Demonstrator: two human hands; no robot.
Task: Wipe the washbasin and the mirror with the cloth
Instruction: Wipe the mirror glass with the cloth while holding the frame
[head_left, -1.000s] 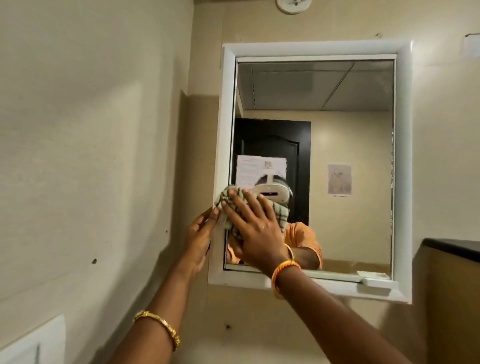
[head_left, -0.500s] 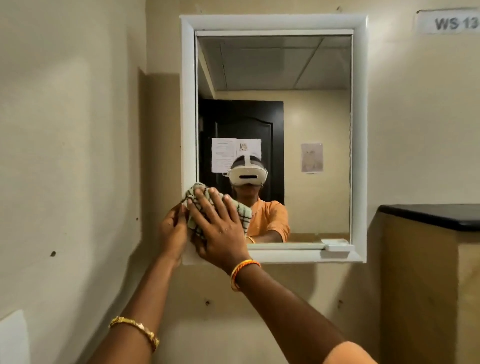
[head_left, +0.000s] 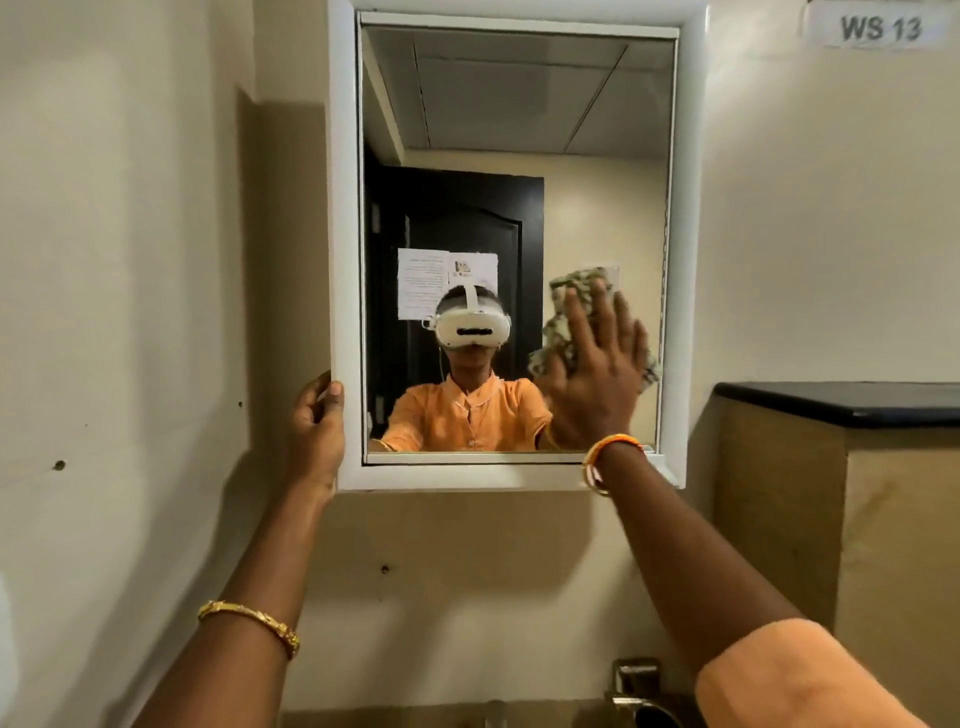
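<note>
The mirror (head_left: 519, 104) hangs on the beige wall in a white frame (head_left: 344, 208). My right hand (head_left: 597, 374) lies flat against the lower right of the glass, fingers spread, pressing a green and white checked cloth (head_left: 563, 312) onto it. The cloth sticks out above and to the left of my fingers. My left hand (head_left: 317, 421) grips the lower left edge of the frame, thumb on its front. The washbasin is out of view; only a metal tap (head_left: 636, 686) shows at the bottom edge.
A beige cabinet (head_left: 904, 545) with a black top (head_left: 841, 402) stands close on the right, level with the mirror's lower edge. A side wall (head_left: 104, 312) runs close on the left. A "WS 13" label (head_left: 880, 26) sits at the top right.
My right hand has slid the cloth from the mirror's lower left corner across to its lower right. My left hand stays on the frame's left edge. The view has tilted down.
</note>
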